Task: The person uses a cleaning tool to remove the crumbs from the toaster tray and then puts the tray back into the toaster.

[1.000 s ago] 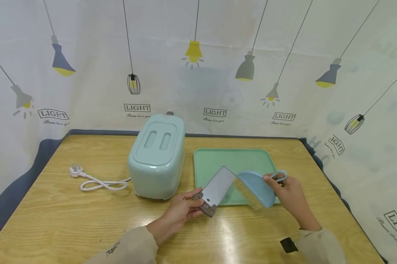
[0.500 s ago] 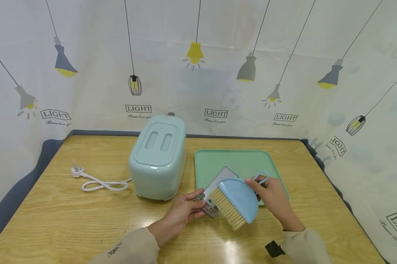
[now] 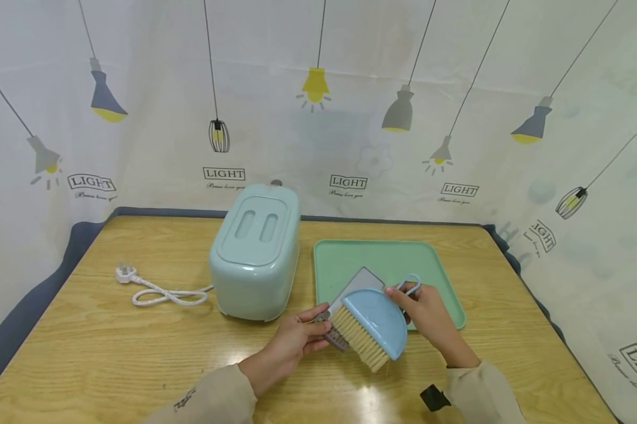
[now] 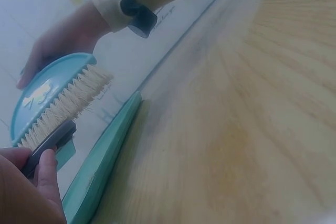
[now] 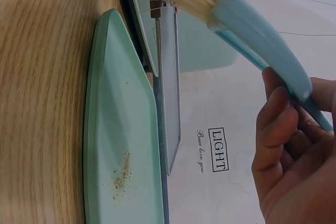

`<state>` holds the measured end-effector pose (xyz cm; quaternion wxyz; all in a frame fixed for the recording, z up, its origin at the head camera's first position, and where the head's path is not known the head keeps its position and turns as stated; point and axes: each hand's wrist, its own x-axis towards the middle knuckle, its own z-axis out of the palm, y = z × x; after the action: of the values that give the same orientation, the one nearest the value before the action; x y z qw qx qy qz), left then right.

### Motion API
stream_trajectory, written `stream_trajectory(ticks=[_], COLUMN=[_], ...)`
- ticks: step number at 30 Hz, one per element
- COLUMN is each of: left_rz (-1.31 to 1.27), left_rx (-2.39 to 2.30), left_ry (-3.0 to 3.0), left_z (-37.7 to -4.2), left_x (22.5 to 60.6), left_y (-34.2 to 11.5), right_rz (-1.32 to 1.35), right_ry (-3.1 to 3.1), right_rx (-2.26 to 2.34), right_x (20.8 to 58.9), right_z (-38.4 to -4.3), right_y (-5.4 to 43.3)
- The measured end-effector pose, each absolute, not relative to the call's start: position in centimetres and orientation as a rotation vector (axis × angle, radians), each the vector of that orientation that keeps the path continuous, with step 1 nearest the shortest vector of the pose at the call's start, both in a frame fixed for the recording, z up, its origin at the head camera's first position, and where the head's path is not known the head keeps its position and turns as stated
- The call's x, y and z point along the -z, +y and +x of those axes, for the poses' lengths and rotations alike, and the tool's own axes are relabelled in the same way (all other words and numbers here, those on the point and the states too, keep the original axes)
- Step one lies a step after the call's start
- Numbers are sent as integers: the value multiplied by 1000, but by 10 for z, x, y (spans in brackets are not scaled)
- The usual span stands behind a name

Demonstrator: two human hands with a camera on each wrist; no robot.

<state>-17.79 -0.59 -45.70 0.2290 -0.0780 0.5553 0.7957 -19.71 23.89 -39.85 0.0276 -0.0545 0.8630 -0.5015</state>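
Note:
My left hand (image 3: 289, 344) grips the grey-brown slotted end of a crumb tray (image 3: 366, 278), a flat grey metal plate tilted over the near edge of the green serving tray (image 3: 398, 253). With thumb and fingers, my right hand (image 3: 432, 315) pinches a light-blue half-round brush (image 3: 378, 318) near its loop handle (image 3: 412, 284). Its pale bristles (image 4: 68, 100) lie over the crumb tray's gripped end, close to my left fingertips, and hide part of the plate. Brown crumbs (image 5: 122, 179) lie on the green tray in the right wrist view.
A pale-blue lidded toaster (image 3: 255, 247) stands left of the green tray. Its white cord (image 3: 170, 298) lies looped on the wooden table (image 3: 112, 347), ending in a plug (image 3: 125, 273). A lamp-printed cloth (image 3: 276, 88) hangs behind the table.
My right hand has brought the brush left and toward me, from beside the crumb tray to over its gripped end. My left hand keeps its hold with little movement.

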Motion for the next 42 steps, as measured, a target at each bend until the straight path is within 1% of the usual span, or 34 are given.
stream_trajectory(ticks=[13, 22, 30, 42], left_rz=[-218, -206, -202, -200], left_rx=[-2159, -2157, -2150, -2137], left_ry=[1550, 1555, 1559, 1563], left_z=[-177, -175, -176, -177], left_x=[456, 455, 456, 455], left_y=[-7, -8, -12, -14], right_rz=[-169, -182, -261, -160], right_ry=[2660, 2755, 2784, 2851], right_rx=[1501, 1472, 1504, 1435], right_x=[400, 404, 403, 404], right_z=[-204, -206, -207, -214], right_y=[238, 247, 255, 268])
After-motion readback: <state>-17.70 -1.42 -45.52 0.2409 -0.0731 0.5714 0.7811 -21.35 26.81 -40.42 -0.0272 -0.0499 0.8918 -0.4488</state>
